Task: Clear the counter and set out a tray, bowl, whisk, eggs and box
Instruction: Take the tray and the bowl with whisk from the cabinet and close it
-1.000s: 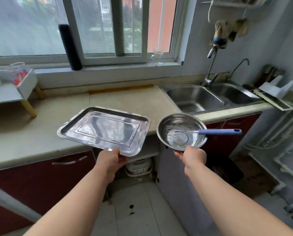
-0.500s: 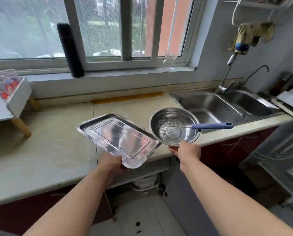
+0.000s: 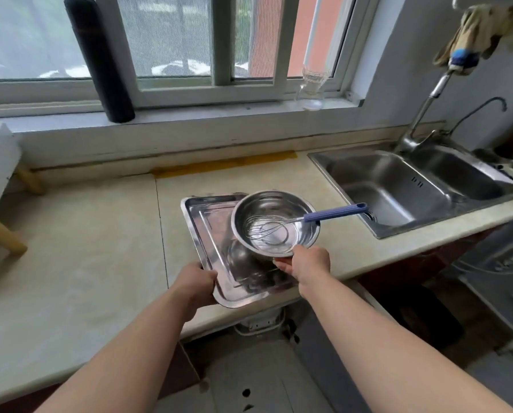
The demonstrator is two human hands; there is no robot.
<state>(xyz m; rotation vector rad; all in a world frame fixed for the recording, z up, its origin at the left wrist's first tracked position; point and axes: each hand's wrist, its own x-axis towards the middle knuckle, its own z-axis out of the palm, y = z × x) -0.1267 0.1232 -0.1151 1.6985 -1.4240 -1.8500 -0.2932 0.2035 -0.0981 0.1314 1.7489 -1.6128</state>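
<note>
Three of the five things are at the front edge of the counter (image 3: 85,248), none released yet. The left hand (image 3: 194,286) grips the near edge of the tray (image 3: 207,234), whose near corner hangs past that front edge. The right hand (image 3: 307,262) pinches the near rim of the bowl (image 3: 279,204), held above the tray's right part, with the whisk (image 3: 335,211) lying inside. Eggs and box are not visible, so I judge they are left to fetch

Home kitchen: steel sink (image 3: 398,186), counter (image 3: 85,248), window (image 3: 171,40).
</note>
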